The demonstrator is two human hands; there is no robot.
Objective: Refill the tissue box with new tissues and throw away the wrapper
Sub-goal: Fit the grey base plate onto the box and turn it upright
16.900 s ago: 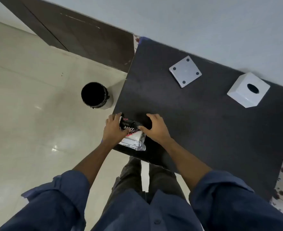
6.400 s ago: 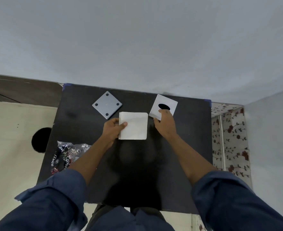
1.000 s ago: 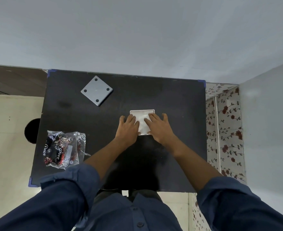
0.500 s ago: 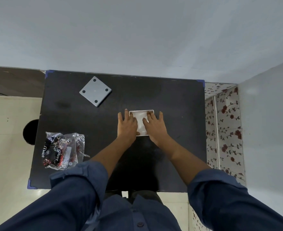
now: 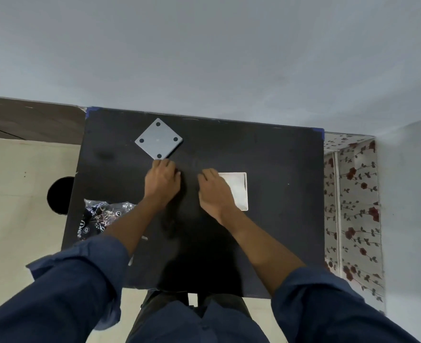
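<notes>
The left grip (image 5: 162, 180) is loosely curled and holds nothing, its fingertips just at the near corner of the grey base plate (image 5: 158, 139) by the far edge of the surface (image 5: 278, 231), while the right grip (image 5: 215, 193) rests half open on the left rim of the tissue box (image 5: 235, 190), gripping nothing that can be seen. Half a second ago both hands pressed the tissues into the box at mid-surface; now the left has gone for the plate, so the filling seems done and closing comes next. The wrapper (image 5: 103, 216) lies at the left edge, near the black bin (image 5: 59, 195) on the floor.
</notes>
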